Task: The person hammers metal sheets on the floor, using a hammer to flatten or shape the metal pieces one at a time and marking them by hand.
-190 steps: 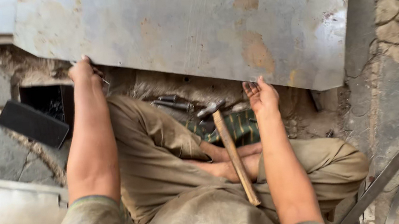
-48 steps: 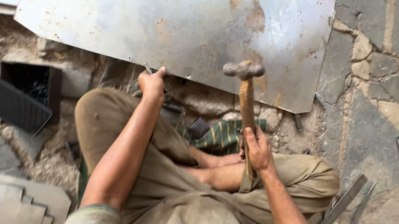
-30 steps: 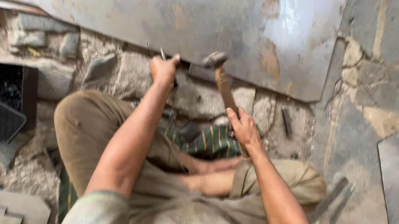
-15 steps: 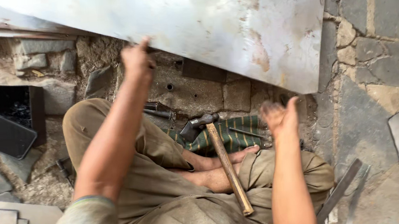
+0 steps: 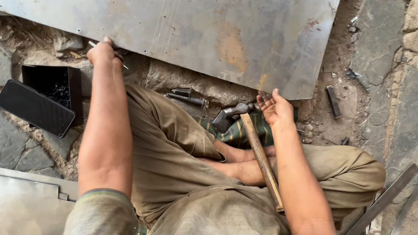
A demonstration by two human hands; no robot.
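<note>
Seated cross-legged on a floor (image 5: 404, 129) of rough grey stone slabs with sandy, crumbly joints

Left hand (image 5: 102, 52) at the near edge of a big metal sheet (image 5: 200, 26), fingers closed on a thin nail-like pin (image 5: 123, 64) that pokes out just under the edge; dull grey sheet, flat, scratched, with rusty orange patches and a few small punched holes, spread across the far side of the scene

Right hand (image 5: 274, 108) open, palm up, fingers spread apart and slightly curled, holding nothing, just below the sheet's near right corner

Hammer (image 5: 258, 151) lying loose on the lap just left of the right hand: dark steel head toward the sheet, long worn wooden handle running near along the right forearm, touching or nearly touching the wrist

Striped green cloth (image 5: 231, 133) bunched under the hammer head, over the crossed bare feet; trousers of dusty khaki fabric

Small dark steel tools (image 5: 186, 96), short and blocky, on the dirt between the left knee and the sheet

Open black box (image 5: 55, 86) at the left, square, dark bits inside, with its flat black lid (image 5: 34, 107) leaning against the near side

Smooth shiny metal panels (image 5: 14, 218) stacked at the near left; two narrow flat metal strips (image 5: 386, 205) slanting at the near right; a short dark metal piece (image 5: 333, 101) on the dirt right of the right hand
</note>
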